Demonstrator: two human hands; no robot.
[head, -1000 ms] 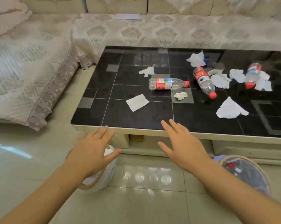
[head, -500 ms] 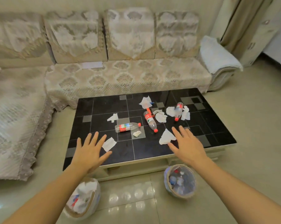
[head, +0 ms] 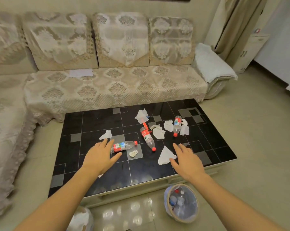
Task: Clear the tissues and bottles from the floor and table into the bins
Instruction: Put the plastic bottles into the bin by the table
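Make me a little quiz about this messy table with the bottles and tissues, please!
1. How many bottles lie on the black table?
2. True or false: the left hand is gripping a bottle.
3. Which bin holds bottles: A) the bin by the right arm, or B) the bin by the left arm?

Key
1. Three: the nearest bottle, the middle bottle and the far bottle.
2. False. Both it and the right hand are open and empty.
3. A.

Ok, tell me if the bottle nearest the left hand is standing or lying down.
Lying down. The bottle rests on its side on the black table, red cap pointing right, base beside the left hand.
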